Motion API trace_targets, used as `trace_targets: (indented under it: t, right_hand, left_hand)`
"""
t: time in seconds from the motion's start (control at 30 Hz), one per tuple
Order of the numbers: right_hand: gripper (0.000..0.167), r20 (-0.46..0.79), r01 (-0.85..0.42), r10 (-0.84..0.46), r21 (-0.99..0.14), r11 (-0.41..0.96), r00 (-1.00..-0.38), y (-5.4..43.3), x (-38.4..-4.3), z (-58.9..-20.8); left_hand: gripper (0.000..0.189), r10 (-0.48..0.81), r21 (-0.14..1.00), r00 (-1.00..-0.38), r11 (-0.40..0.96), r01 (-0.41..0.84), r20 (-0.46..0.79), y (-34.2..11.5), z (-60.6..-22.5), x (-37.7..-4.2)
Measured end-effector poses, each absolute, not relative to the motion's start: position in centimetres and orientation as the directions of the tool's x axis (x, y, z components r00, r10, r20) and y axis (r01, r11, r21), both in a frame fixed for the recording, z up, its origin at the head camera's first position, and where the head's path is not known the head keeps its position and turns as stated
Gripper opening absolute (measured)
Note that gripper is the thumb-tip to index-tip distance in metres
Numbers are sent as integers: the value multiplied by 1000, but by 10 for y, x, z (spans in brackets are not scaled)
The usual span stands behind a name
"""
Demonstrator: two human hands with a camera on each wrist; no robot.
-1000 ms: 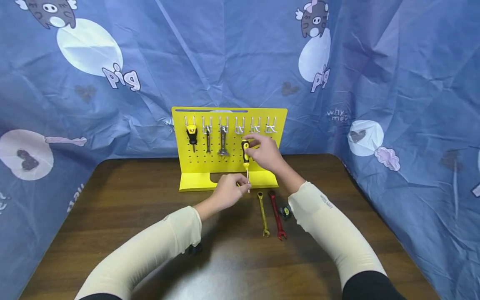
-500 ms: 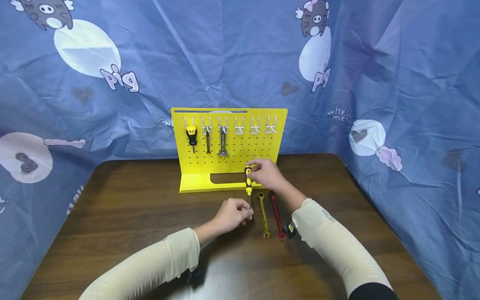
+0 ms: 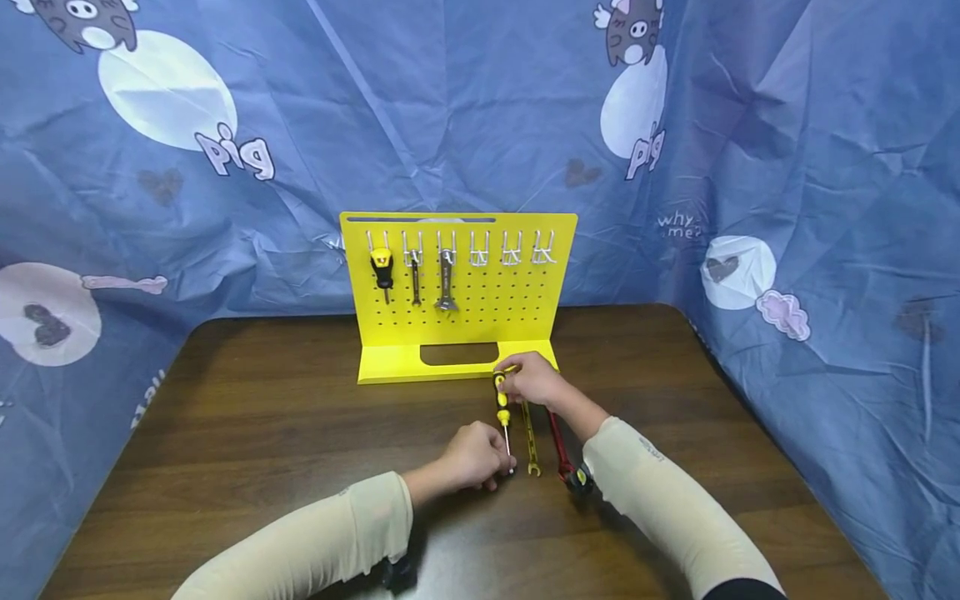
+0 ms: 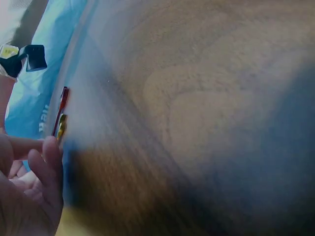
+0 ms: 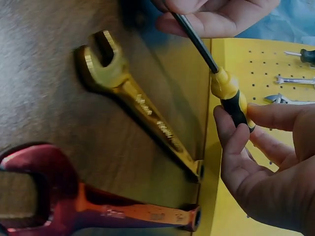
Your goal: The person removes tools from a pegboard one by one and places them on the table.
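Right grip point(image 3: 529, 379) pinches the screwdriver point(image 3: 502, 402) by its handle; left grip point(image 3: 478, 454) pinches its shaft. Over the tabletop point(image 3: 300, 400), below the yellow pegboard point(image 3: 487, 333), the screwdriver's long axis runs nearly straight down the frame's lower middle, handle nearer the board, tip at the left.

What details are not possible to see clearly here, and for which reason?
Head: upper end of the gold wrench, behind the right hand.
Right wrist: tip of the screwdriver, covered by the left hand or cut off by the top edge.
Right wrist: lettering on the red wrench, blurred.
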State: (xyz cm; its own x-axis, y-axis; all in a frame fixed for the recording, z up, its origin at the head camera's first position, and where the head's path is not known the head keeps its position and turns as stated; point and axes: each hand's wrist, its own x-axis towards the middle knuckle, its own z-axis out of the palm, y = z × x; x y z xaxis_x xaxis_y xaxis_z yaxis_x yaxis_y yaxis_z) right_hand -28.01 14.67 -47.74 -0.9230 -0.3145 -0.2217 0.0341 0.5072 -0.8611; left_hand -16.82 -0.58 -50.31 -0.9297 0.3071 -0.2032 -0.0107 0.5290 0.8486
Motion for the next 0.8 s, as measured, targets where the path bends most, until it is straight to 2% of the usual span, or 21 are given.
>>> trace_targets:
  t: [0.13, 0.33, 0.63, 0.8]
  right_hand:
    - [29, -235, 33, -308, -840, 541, -922, 147, -278, -482]
    - [28, -234, 14, -304, -812, 584, -924, 146, -278, -483]
    - [24, -199, -173, -358, -604, 778, -912, 143, -282, -486]
    - [25, -206, -191, -355, -553, 811, -912, 142, -287, -486]
  left_hand:
    - [29, 287, 780, -935, 625, 17, -209, -2, -507, -169]
    - [31, 281, 711, -938, 701, 54, -205, 1, -508, -172]
    - [31, 284, 704, -929, 709, 37, -237, 1, -511, -174]
    - [30, 284, 724, -924, 689, 10, -257, 1, -510, -176]
